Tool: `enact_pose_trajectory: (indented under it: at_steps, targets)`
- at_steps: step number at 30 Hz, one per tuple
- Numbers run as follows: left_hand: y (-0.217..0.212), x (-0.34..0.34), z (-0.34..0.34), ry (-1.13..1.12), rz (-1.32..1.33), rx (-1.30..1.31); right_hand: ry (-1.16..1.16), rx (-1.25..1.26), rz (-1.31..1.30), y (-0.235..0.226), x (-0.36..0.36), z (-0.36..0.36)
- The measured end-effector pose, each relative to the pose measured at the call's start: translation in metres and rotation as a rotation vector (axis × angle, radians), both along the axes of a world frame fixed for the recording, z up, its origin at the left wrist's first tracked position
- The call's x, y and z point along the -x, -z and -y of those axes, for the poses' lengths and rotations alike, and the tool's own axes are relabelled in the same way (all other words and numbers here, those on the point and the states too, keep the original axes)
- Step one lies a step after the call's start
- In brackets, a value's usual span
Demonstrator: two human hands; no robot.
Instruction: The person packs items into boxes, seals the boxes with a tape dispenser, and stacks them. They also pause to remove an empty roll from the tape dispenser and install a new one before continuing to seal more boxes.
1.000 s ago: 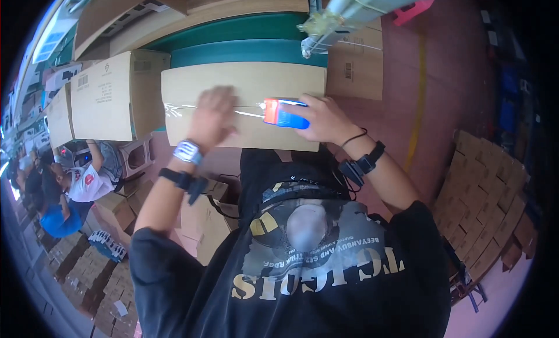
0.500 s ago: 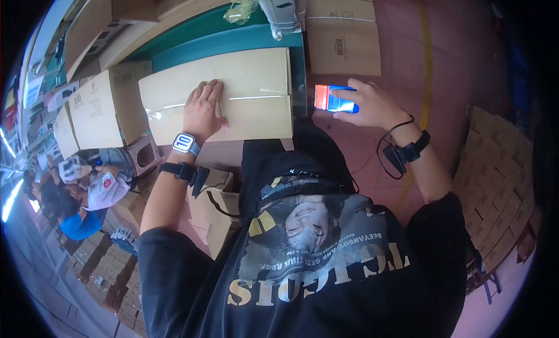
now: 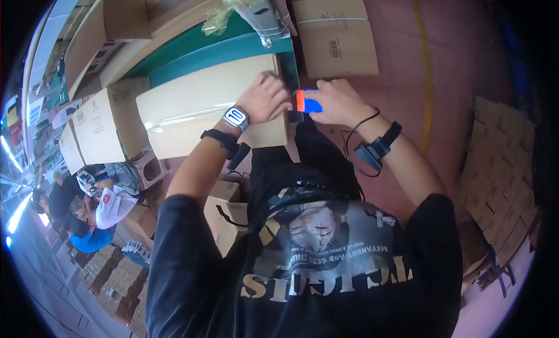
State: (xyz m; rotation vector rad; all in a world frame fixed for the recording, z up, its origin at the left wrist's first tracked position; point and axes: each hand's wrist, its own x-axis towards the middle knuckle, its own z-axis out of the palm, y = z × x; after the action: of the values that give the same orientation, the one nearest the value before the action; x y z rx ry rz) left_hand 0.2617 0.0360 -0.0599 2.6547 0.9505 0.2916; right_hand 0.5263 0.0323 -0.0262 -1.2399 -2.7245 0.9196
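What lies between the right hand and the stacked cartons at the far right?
Between the right hand and the stacked cartons, the head view shows pinkish floor with a yellow line on it.

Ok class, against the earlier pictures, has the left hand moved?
Yes. Judged against the strapped carton, the left hand has moved right, from near the middle of the long carton to its right-hand end.

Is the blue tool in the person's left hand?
No, the right hand holds the blue tool; the left hand is over the carton.
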Motion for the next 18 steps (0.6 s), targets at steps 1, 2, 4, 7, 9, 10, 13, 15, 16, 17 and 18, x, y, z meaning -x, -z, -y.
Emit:
enact_pose_trajectory:
  at_steps: [1,2,4,7,9,10,13,15,16,17,18]
  targets:
    - [0.002,0.002,-0.003,0.126,0.042,0.009,-0.005,-0.001,0.029,0.0,0.005,0.001]
    - [0.004,0.004,-0.005,0.25,0.084,0.019,-0.012,0.0,0.057,0.001,0.012,0.001]
    - [0.01,0.003,-0.003,0.378,0.133,0.051,-0.015,0.023,0.087,-0.001,0.031,0.014]
    - [0.022,-0.002,-0.012,0.526,0.144,0.103,0.064,-0.128,0.227,0.008,0.059,0.029]
    - [0.018,0.001,-0.011,0.523,0.117,0.12,0.047,-0.132,0.341,0.022,0.067,0.044]
    - [0.016,-0.001,-0.014,0.512,0.097,0.113,0.023,-0.158,0.465,0.034,0.068,0.048]
    - [0.007,-0.017,-0.01,0.474,-0.029,0.188,0.003,-0.058,0.522,0.106,0.022,0.075]
    - [0.0,-0.028,-0.002,0.341,-0.255,0.351,0.286,-0.049,0.525,0.128,-0.012,0.093]
    - [-0.001,-0.034,0.0,0.331,-0.261,0.341,0.282,-0.062,0.517,0.125,-0.027,0.086]
    - [-0.006,-0.035,0.015,0.41,-0.404,0.32,0.466,0.142,0.292,0.081,-0.033,0.069]
    - [-0.011,-0.039,0.019,0.511,-0.534,0.281,0.665,0.339,0.075,0.052,-0.04,0.054]
